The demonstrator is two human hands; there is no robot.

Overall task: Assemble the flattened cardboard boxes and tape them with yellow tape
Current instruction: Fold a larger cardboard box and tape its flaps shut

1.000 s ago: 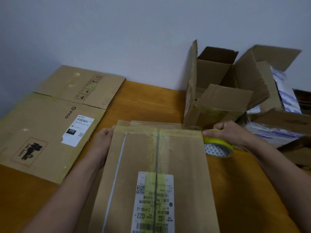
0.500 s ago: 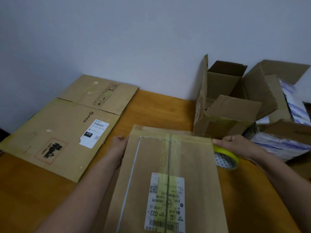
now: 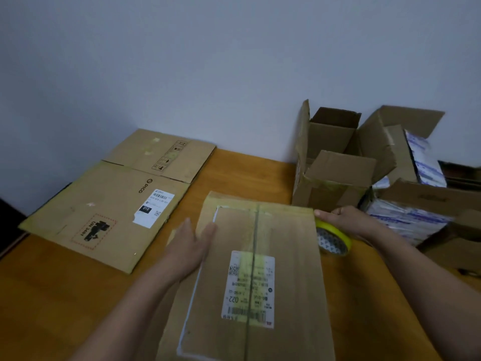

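I see left hand (image 3: 190,246) flat, fingers straight, on left side of brown cardboard box with white label (image 3: 286,256), near edge of tabletop (image 3: 247,173). Right hand (image 3: 346,220) grips yellow tape roll (image 3: 334,241) at box's far right corner. My judgement: centre seam taped; flattened brown cardboard sheets (image 3: 109,214), far left corner, not yet assembled.

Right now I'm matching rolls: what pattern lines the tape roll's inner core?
White with small dark triangles on the tape roll; head view shows it.
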